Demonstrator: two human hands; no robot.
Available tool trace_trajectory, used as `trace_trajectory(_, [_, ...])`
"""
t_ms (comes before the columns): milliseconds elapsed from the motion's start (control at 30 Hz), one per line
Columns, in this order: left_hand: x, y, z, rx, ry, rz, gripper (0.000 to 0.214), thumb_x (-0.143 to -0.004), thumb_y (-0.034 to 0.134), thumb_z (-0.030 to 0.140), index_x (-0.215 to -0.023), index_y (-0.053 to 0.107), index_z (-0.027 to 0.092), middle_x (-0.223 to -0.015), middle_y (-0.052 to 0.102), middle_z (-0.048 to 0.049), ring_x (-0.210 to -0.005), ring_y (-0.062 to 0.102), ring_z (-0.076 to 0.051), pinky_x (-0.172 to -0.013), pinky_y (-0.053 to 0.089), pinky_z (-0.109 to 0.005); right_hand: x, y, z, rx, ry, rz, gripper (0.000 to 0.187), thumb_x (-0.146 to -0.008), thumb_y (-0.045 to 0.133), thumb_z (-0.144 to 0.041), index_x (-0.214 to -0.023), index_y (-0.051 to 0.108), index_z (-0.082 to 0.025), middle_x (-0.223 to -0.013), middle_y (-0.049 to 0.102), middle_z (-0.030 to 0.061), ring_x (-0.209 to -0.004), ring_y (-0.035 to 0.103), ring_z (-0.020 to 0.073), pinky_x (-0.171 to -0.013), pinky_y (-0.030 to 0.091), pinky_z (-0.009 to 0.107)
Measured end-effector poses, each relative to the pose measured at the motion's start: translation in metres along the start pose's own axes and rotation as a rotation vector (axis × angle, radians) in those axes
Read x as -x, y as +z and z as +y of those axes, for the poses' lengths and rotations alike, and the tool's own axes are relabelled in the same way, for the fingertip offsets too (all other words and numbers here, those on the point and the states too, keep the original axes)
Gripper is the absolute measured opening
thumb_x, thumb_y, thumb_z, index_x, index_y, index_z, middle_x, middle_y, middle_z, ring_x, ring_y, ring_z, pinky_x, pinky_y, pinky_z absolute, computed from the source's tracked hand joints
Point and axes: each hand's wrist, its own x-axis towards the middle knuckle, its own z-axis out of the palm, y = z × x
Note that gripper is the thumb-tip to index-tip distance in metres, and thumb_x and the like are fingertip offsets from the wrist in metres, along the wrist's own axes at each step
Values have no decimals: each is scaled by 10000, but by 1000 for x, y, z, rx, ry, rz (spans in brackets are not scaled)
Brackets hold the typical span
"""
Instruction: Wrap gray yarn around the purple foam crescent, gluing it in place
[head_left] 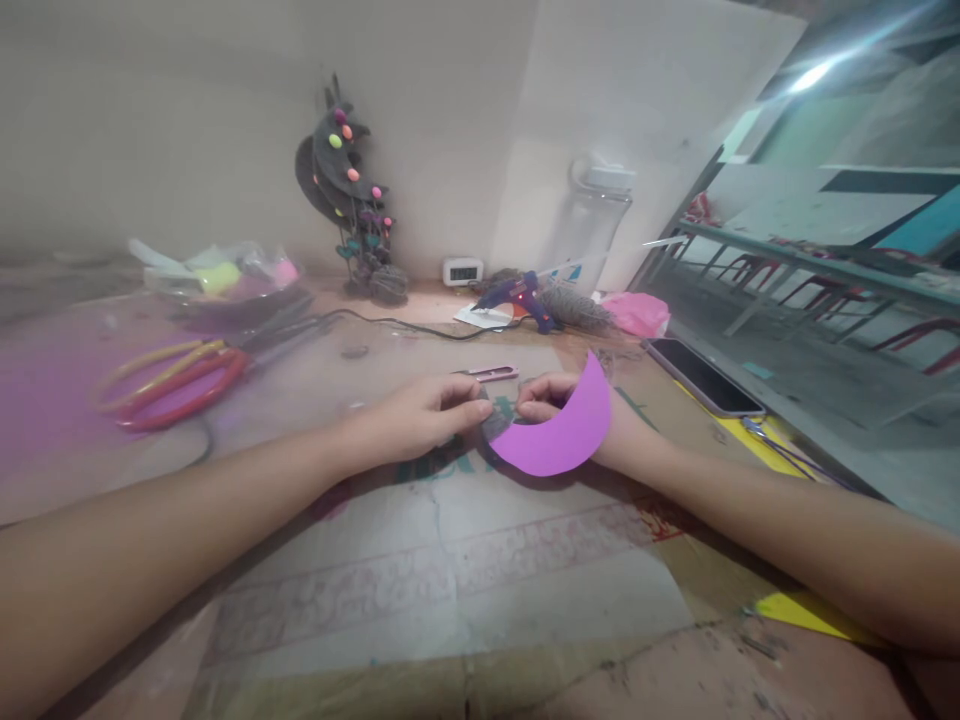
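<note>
In the head view a purple paper crescent (555,440) is held up over the table, one tip pointing up and the other covered with something dark grey and fuzzy (496,422). My left hand (454,405) pinches that grey-covered tip between thumb and fingers. Behind the crescent's inner curve is my right hand (546,395), its fingers closed in a pinch; what lies between them is too small to make out. The crescent hides part of the right palm and wrist. Just beyond both hands lies a pinkish box cutter (493,373).
A hot glue gun (517,298) with a lit red light and cord stands behind the hands. Scissors (180,385) lie left, a phone (705,376) right. A decorated grey crescent (341,160), digital clock (463,271) and clear jug (589,225) stand by the wall.
</note>
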Motion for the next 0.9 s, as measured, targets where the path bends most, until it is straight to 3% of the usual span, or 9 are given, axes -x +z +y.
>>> trace_trajectory(500, [1, 1, 2, -19, 11, 22, 338, -905, 478, 472, -734, 519, 184, -661, 527, 21, -587, 486, -119, -538, 363, -235, -2, -3, 5, -46, -45, -33, 311, -791, 667, -475, -770, 672, -166, -721, 673, 35, -609, 579, 137, -569, 444, 264])
trace_trajectory(567, [1, 2, 2, -16, 23, 42, 331, -910, 473, 461, -733, 514, 184, -671, 529, 19, -608, 488, -121, -563, 371, -239, -3, -3, 4, -7, -101, -25, 305, -825, 626, -464, -747, 675, -173, -745, 679, 44, -655, 602, 156, -622, 471, 291])
trace_trajectory(700, [0, 1, 3, -42, 3, 177, 318, -918, 456, 432, -727, 503, 182, -662, 502, 24, -615, 459, -122, -571, 346, -243, -2, -4, 1, 43, -281, 135, 184, -861, 574, -335, -956, 675, -215, -1003, 676, 63, -909, 627, 209, -797, 497, 351])
trace_trajectory(767, [0, 0, 4, -79, -13, 287, 309, -915, 458, 408, -706, 485, 182, -639, 462, 32, -604, 425, -120, -561, 315, -244, 1, -6, 1, -48, -216, 169, 192, -879, 535, -297, -1039, 619, -234, -900, 655, 37, -771, 620, 185, -690, 512, 331])
trace_trajectory(833, [-1, -2, 4, -95, -9, 378, 303, -912, 460, 386, -687, 462, 184, -621, 422, 39, -594, 398, -119, -557, 297, -244, 4, -7, 1, -193, -173, 133, 150, -908, 486, -316, -972, 589, -229, -758, 586, 3, -619, 562, 153, -569, 495, 299])
trace_trajectory(900, [-2, -4, 4, -101, 5, 428, 306, -914, 455, 378, -676, 448, 186, -616, 407, 41, -591, 387, -120, -558, 293, -246, 6, -8, 2, -269, -208, 108, 223, -938, 440, -387, -893, 573, -213, -719, 543, -4, -590, 533, 139, -539, 484, 283])
